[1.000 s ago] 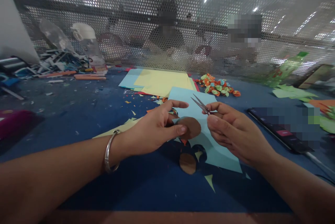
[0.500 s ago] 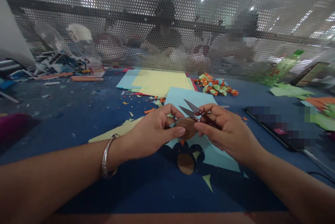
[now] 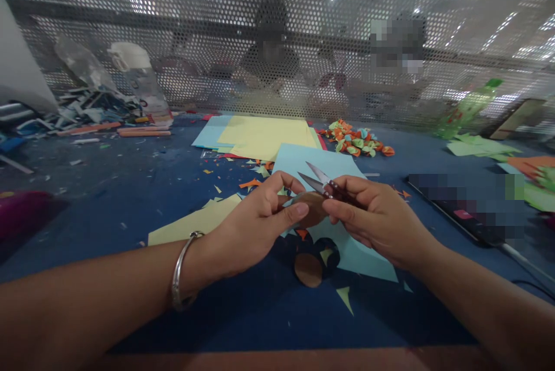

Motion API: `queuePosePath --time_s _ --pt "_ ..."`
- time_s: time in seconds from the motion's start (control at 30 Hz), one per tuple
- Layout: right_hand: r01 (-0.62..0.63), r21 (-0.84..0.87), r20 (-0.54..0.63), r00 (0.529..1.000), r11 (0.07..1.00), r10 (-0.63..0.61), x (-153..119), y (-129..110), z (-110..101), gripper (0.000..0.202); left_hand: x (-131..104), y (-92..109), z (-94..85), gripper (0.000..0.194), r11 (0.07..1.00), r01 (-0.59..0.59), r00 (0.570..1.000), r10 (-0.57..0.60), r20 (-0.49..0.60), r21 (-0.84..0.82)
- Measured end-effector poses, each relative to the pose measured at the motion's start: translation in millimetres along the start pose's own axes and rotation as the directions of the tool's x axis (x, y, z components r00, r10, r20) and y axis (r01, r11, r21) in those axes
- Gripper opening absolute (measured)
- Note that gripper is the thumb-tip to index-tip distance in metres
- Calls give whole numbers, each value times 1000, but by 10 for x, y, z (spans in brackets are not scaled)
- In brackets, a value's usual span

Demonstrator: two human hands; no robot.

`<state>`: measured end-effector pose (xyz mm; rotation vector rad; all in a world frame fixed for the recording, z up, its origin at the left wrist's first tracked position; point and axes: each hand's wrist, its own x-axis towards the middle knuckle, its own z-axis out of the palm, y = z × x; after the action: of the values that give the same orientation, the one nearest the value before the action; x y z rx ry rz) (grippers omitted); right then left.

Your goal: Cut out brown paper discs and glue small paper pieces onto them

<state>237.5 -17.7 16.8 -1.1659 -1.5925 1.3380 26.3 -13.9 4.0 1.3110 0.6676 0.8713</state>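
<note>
My left hand [image 3: 255,226] pinches a round brown disc [image 3: 314,215] between thumb and fingers, above a light blue paper sheet [image 3: 364,258]. Whether another layer of paper lies behind the disc, I cannot tell. In my right hand [image 3: 377,218] is a small pair of scissors [image 3: 316,177], its dark handles mostly hidden by my fingers. The blades are parted and point up and left, just over the disc's top edge. My right fingertips are at the disc's right side. A second brown disc [image 3: 308,270] lies on the blue table below, beside a pale green paper scrap [image 3: 344,300].
Yellow paper sheets [image 3: 269,134] lie at the back, next to a pile of folded paper pieces [image 3: 358,140]. A phone [image 3: 455,209] with a cable is on the right. A water bottle [image 3: 145,85] and a green bottle [image 3: 470,108] stand before a perforated metal screen [image 3: 195,30].
Both hands stay nearly where they were. The scissors have tilted slightly, so the upper blade looks brighter, and the disc has turned a little in my fingers.
</note>
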Motion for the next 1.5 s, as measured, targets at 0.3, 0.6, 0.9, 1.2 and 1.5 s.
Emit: queuePosePath --time_s 0.3,0.6,0.9,1.2,1.5 --pt "23 9 -23 999 1000 -22 17 -15 11 33 -10 113 -129 18 985 95 995 -100 27 144" --pt "9 -20 -32 999 1000 -9 32 5 3 29 -25 97 -111 14 972 207 978 -210 -15 -106" --pt "-7 -20 -9 1000 1000 7 28 -1 3 32 -64 149 -50 14 942 259 963 -269 -17 -213" --pt "-22 -27 23 999 999 23 7 9 -13 28 -78 131 -36 15 973 150 988 -152 -1 176" --pt "-24 -26 25 999 999 24 -13 -43 24 36 -44 24 -52 28 961 28 999 -14 -51 275"
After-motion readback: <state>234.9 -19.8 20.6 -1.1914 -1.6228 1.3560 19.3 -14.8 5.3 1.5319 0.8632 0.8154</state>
